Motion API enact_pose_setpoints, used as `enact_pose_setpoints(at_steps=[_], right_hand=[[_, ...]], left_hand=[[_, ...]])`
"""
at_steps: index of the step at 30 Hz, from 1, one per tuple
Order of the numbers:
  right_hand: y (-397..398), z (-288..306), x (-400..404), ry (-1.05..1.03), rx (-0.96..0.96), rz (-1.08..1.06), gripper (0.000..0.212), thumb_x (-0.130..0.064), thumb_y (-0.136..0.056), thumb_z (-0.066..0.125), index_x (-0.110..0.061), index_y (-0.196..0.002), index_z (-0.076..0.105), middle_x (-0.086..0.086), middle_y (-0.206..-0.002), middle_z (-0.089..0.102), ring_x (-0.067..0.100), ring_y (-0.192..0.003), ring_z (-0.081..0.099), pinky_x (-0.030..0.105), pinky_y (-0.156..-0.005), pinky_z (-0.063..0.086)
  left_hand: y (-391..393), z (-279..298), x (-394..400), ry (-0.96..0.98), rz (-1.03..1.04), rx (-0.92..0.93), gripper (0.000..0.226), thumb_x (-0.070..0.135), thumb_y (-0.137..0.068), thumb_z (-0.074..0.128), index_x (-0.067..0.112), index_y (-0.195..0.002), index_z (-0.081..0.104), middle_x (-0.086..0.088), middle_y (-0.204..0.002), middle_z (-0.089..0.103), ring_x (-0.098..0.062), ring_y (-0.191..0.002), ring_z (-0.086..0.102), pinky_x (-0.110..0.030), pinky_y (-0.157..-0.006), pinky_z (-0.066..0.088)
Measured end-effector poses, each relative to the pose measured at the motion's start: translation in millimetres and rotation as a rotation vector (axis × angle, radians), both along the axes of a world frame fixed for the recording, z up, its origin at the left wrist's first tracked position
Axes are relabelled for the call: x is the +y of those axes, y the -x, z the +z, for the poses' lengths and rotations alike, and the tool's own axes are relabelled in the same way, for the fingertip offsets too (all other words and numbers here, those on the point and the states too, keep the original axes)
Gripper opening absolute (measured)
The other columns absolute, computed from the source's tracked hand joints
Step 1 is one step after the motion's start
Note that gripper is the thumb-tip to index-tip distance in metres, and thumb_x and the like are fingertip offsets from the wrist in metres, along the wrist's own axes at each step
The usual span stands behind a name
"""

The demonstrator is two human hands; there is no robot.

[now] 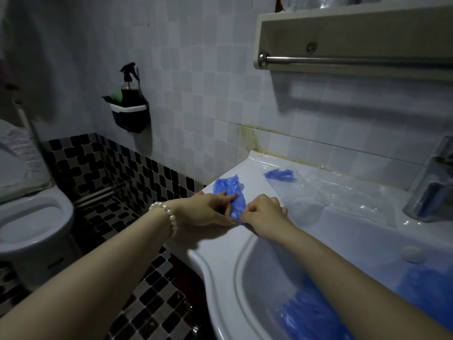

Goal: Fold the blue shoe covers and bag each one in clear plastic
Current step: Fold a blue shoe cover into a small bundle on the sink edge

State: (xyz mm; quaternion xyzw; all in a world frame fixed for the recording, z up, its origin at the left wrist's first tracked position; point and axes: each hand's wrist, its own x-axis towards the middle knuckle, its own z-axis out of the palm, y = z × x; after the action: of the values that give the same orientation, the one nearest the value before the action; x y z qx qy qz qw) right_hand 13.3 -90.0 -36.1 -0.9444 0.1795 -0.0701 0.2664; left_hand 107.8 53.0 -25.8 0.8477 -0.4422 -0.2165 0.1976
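Fingers: the near end of the blue shoe cover [229, 195] was pinched by the curled fingers of the right hand [263, 214], while the index finger of the left hand [208, 209] was laid flat on the cover's middle and its thumb was tucked under the near edge.
Reason for the hold: the thin film was judged to be pinned flat on the sink ledge [245, 238] so that a crease could be made without slipping.
Cover's place: it was spread beyond the fingertips, toward the tiled wall.
Bagged piece: another blue cover [280, 174] was seen farther beyond the right fingers, lying on clear plastic [343, 195]; whether it was fully inside could not be told.
Supply: a heap of blue covers [311, 315] was left in the basin, beneath the right forearm.
Obstacles: the ledge was narrow, with the basin edge close beside the fingers, so that a slide off was judged possible.
Surroundings: a faucet [431, 190] stood well right of the fingers; a toilet [31, 224] stood well left.
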Motion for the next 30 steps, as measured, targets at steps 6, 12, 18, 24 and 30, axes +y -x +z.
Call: enact_pose_setpoints(at_steps=[6,12,18,24,30], right_hand=[[1,2,-2,-0.041,0.011,0.012,0.03,-0.026,-0.081,0.061,-0.021,-0.053,0.054,-0.002,-0.075,0.051,0.024,-0.098,0.049,0.032,-0.078,0.028],[14,-15,-11,-0.27,-0.377,0.205,0.026,-0.019,-0.067,0.083,-0.036,-0.076,0.066,-0.011,-0.085,0.05,0.004,-0.077,0.054,0.025,-0.079,0.045],[9,-17,-9,0.016,-0.395,0.23,0.003,-0.019,-0.08,0.073,-0.017,-0.077,0.072,-0.008,-0.086,0.045,0.013,-0.093,0.046,0.024,-0.082,0.036],[-3,-5,1,0.145,-0.071,0.033,0.026,-0.023,-0.088,0.051,-0.023,-0.062,0.052,0.001,-0.109,0.05,0.023,-0.111,0.038,0.029,-0.082,0.023],[2,-12,-7,-0.165,-0.274,0.13,0.019,-0.02,-0.078,0.071,-0.032,-0.068,0.06,-0.004,-0.086,0.054,0.013,-0.086,0.053,0.032,-0.081,0.039]], left_hand=[[-2,4,1,0.035,-0.004,0.041,0.027,0.028,-0.096,0.053,0.02,-0.07,0.049,0.019,-0.153,0.022,0.002,-0.141,0.007,-0.038,-0.118,0.008],[-4,1,-3,0.025,-0.022,-0.037,0.019,0.028,-0.096,0.051,0.023,-0.079,0.056,0.019,-0.153,0.02,-0.001,-0.143,0.005,-0.039,-0.118,0.006],[-6,-8,-3,0.117,0.036,-0.032,0.007,0.028,-0.088,0.06,0.023,-0.093,0.06,0.008,-0.141,0.048,-0.008,-0.128,0.042,-0.036,-0.108,0.031],[-2,-4,1,0.21,0.121,0.123,0.029,0.024,-0.084,0.07,0.018,-0.063,0.051,0.005,-0.119,0.064,0.021,-0.117,0.04,-0.008,-0.091,0.034],[-1,-4,1,0.196,0.091,0.037,0.026,0.021,-0.087,0.067,0.025,-0.066,0.054,-0.001,-0.13,0.06,0.006,-0.128,0.036,-0.014,-0.104,0.024]])
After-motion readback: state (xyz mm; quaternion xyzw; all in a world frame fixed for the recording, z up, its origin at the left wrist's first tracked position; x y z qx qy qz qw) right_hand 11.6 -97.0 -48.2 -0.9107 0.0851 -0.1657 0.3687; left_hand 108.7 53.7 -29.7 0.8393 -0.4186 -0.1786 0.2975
